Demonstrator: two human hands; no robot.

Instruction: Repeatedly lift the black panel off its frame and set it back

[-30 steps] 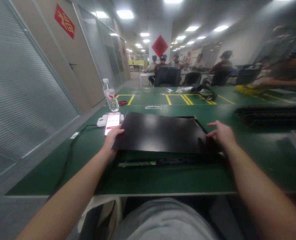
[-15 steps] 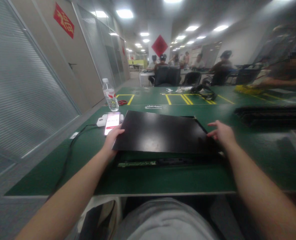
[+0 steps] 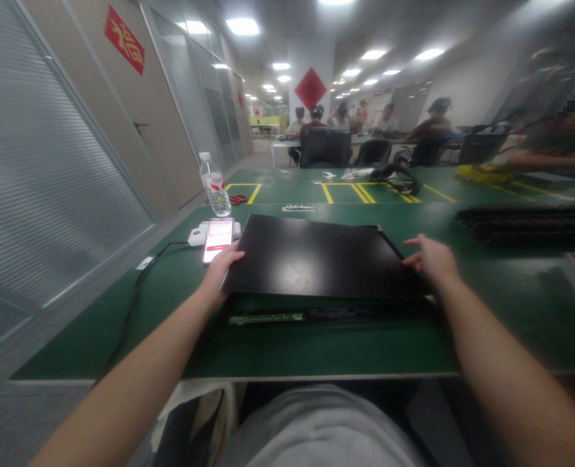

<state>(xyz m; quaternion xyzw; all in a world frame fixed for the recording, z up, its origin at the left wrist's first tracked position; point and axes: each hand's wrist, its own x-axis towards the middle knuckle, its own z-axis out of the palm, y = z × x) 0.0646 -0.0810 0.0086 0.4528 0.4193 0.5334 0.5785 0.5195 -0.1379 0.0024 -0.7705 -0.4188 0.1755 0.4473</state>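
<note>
While the person sits at the green table (image 3: 316, 353), the left hand (image 3: 222, 269) closes on the left short edge of a black panel (image 3: 311, 256), thumb on top; the fingers seem tucked below, though I cannot see them clearly. The right hand (image 3: 430, 259) lies spread on the panel's right edge, index finger stretched out, resting rather than clasping.

The panel sits straight ahead of the person, between the 2 hands. Its long axis runs left to right, so each hand meets 1 end and neither is nearer than the other. Its near long edge stands a little clear of a dark frame (image 3: 379, 315) underneath, and a green circuit strip (image 3: 268, 319) shows in the gap.

Just beyond the left hand a lit phone (image 3: 218, 239) lies beside a white charger (image 3: 197, 235), whose cable (image 3: 131, 305) trails toward the table's near left edge. A water bottle (image 3: 214, 185) stands farther back. Well off to the right lies a stack of dark trays (image 3: 525, 224), and other people sit at distant tables.
</note>
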